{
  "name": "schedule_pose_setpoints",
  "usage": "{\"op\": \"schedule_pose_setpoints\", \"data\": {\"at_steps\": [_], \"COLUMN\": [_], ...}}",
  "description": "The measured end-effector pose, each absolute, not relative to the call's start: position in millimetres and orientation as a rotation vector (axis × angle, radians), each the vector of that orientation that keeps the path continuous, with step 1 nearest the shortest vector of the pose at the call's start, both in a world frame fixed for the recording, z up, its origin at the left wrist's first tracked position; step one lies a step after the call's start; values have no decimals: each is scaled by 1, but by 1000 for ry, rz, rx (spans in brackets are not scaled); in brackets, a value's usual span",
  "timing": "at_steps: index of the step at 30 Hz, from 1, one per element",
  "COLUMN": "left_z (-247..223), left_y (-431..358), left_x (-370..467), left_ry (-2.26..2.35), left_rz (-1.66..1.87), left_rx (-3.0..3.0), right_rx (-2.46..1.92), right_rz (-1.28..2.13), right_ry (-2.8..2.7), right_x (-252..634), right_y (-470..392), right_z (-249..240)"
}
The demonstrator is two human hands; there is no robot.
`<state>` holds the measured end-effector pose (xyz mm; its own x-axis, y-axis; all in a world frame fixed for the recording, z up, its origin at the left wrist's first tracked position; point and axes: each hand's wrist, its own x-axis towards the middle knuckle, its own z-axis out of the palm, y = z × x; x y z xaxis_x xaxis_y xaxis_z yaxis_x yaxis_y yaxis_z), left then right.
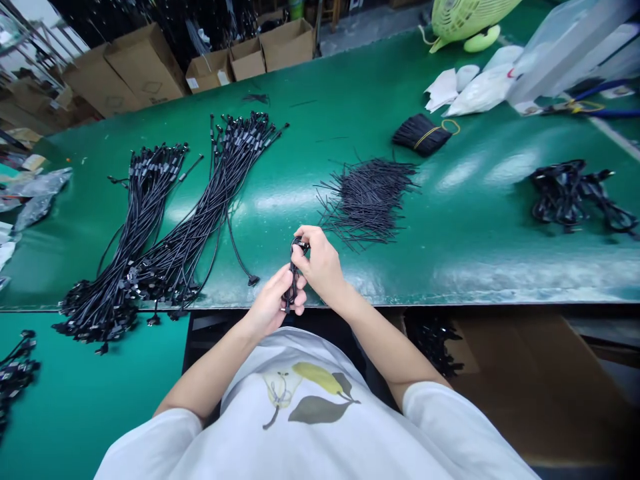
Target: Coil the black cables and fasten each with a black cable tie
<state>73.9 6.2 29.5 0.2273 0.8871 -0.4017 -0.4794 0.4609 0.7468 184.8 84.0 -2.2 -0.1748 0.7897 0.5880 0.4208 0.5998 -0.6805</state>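
Close to my body, at the table's front edge, a black cable (293,283) is folded into a small bundle. My left hand (274,297) grips its lower part, fingers wrapped round it. At the upper end of the same bundle, the thumb and fingers of my right hand (320,263) are pinched shut. To the left lie two heaps of straight black cables with plugs, a nearer cable heap (215,193) and a farther-left cable heap (135,227). A loose pile of short black ties (373,197) lies just beyond my right hand.
A banded bundle of black ties (423,135) lies behind the loose pile. Coiled cables (575,193) rest at the right. A green fan (465,23), white bags (483,90) and pliers (575,107) are at the back right. Cardboard boxes (145,70) stand past the far edge.
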Motion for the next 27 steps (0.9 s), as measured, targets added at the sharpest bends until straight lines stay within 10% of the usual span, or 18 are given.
{"op": "schedule_pose_setpoints", "data": {"at_steps": [19,27], "left_z": [-23,-34], "left_y": [21,19], "left_x": [99,32], "left_ry": [1295,1706], "left_rz": [910,683], "left_rx": [801,1998], "right_rx": [-937,-1750], "right_rz": [1711,668], "right_ry": [-937,-1299], "right_x": [201,399], "right_y": [56,114], "right_z": [-30,-36]}}
